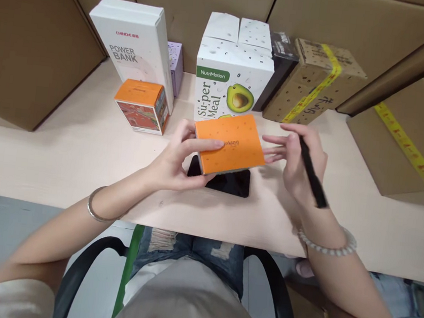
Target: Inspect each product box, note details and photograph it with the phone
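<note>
Left hand (181, 158) grips orange box (235, 152), right hand (306, 159) holds pen (312, 174)

I see both hands inside the front edge of the table (80, 169), with pale top at each side. The orange box partly hides the phone (234, 183); one left finger lies across its face. Some right fingers stretch near its side. Behind stand the white box (146, 44) and the avocado box (234, 62), their insides hidden
</note>
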Motion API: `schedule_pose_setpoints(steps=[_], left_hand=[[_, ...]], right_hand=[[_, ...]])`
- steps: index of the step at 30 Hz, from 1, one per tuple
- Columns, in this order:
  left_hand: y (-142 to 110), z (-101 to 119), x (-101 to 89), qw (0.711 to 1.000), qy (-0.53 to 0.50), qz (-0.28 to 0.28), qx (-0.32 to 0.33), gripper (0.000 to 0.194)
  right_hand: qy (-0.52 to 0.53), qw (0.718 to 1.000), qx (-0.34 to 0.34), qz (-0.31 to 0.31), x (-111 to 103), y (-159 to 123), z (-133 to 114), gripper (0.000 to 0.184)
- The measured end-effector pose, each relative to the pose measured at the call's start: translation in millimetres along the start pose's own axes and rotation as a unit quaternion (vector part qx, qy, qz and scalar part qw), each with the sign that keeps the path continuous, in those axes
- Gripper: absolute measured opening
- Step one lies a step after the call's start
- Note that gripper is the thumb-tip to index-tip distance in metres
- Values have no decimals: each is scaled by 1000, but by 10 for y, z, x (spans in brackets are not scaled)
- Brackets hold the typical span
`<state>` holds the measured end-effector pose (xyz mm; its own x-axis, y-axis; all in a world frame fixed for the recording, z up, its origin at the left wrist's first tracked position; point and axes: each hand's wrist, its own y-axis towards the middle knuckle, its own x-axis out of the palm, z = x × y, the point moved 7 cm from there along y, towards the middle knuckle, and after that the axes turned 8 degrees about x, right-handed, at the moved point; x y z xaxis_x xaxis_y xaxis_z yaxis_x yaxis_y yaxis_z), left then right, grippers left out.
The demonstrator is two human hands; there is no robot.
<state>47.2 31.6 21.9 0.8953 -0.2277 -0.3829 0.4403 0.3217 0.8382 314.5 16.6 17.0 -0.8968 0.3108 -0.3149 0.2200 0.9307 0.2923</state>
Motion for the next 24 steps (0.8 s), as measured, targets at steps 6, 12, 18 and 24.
schedule_pose_setpoints(steps=[6,12,18,24], left_hand=[[2,79,214,996,-58,-67,22,99],[-32,15,303,993,-98,-65,-27,104],[-125,-39,319,965,-176,-35,-190,67],[-84,-86,372,965,-197,5,-173,87]], right_hand=[[98,962,-207,-150,328,-224,-232,65],[84,977,-145,-133,448,-285,-165,64],[58,988,-98,-107,511,-308,-100,62],[83,991,-50,-97,507,-287,12,51]])
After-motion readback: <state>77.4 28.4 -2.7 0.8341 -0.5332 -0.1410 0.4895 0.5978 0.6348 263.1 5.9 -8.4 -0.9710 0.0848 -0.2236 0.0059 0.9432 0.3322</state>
